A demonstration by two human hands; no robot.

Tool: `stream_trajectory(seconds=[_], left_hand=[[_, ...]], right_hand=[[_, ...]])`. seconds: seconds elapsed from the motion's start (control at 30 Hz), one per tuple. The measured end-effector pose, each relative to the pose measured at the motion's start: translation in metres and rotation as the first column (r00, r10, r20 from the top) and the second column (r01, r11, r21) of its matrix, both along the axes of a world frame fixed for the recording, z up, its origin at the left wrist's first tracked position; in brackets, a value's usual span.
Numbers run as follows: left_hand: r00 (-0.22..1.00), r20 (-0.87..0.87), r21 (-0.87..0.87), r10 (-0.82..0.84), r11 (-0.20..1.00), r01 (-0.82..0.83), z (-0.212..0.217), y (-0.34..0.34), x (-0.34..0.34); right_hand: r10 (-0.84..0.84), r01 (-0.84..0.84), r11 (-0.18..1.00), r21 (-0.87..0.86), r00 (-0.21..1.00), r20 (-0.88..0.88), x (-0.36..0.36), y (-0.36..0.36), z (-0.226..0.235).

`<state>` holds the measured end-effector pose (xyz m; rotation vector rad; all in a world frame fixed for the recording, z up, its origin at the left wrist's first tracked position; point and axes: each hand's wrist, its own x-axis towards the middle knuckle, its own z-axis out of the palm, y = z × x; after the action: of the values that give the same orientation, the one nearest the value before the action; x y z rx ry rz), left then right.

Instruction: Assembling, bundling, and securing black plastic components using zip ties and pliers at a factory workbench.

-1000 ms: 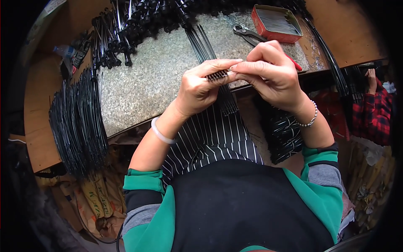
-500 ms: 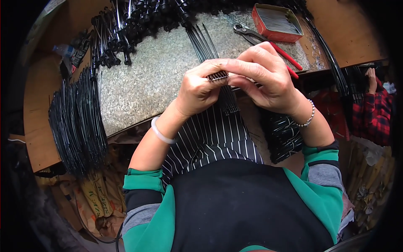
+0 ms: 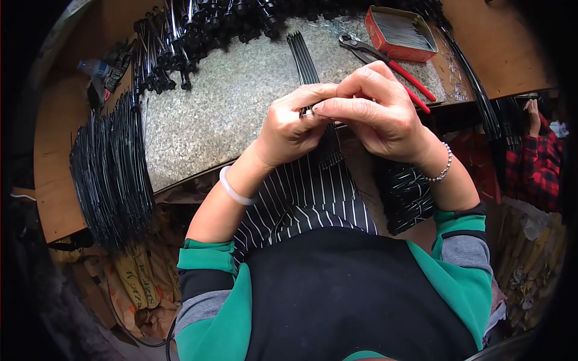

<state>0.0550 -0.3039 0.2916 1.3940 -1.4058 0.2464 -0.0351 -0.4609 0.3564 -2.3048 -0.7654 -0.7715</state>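
A bundle of thin black rods (image 3: 325,141) is pinched at its top end between the fingers of the left hand (image 3: 289,129) and right hand (image 3: 376,114), now drawn closer together than before. Red-handled pliers (image 3: 391,63) lie on the surface (image 3: 229,108) at one o'clock.

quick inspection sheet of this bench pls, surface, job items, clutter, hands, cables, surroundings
surface: speckled grey worktop set on a wooden bench
job's things: small bundle of thin black rods pinched between both hands; a loose few more rods lie flat on the worktop
clutter: red-handled pliers, red tin of thin metal pieces, heap of black parts at the far edge, big stack of black rods on the left
grippers: left hand and right hand both closed on the bundle, fingertips meeting
cables: nothing seen
surroundings: another person's red plaid sleeve at right; printed sacks under the bench
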Motion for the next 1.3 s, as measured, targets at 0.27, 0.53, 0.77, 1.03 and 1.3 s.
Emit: stream_trajectory(seconds=[0.27,0.53,0.77,1.03,1.3], left_hand=[[1.0,0.019,-0.004,-0.007,1.0,0.007,-0.001,-0.002,0.001],[0.999,0.029,-0.016,-0.015,1.0,0.016,0.002,-0.003,-0.001],[1.0,0.029,0.015,-0.008,1.0,0.007,0.004,0.0,-0.002],[0.998,0.059,0.028,0.031,0.999,-0.033,0.002,0.002,0.0],[0.993,0.118,0.307,-0.025,0.952,-0.013,0.021,0.005,-0.005]], right_hand=[[0.013,-0.011,1.0,0.027,0.999,-0.048,0.002,-0.002,-0.006],[0.009,-0.009,1.0,0.02,1.0,0.0,0.003,-0.001,-0.007],[-0.02,0.034,0.989,-0.147,0.996,0.092,-0.002,-0.001,0.004],[-0.01,0.01,1.0,0.005,1.0,-0.004,0.003,0.002,-0.006],[0.001,-0.005,0.99,-0.143,1.0,-0.026,-0.004,0.008,0.001]])
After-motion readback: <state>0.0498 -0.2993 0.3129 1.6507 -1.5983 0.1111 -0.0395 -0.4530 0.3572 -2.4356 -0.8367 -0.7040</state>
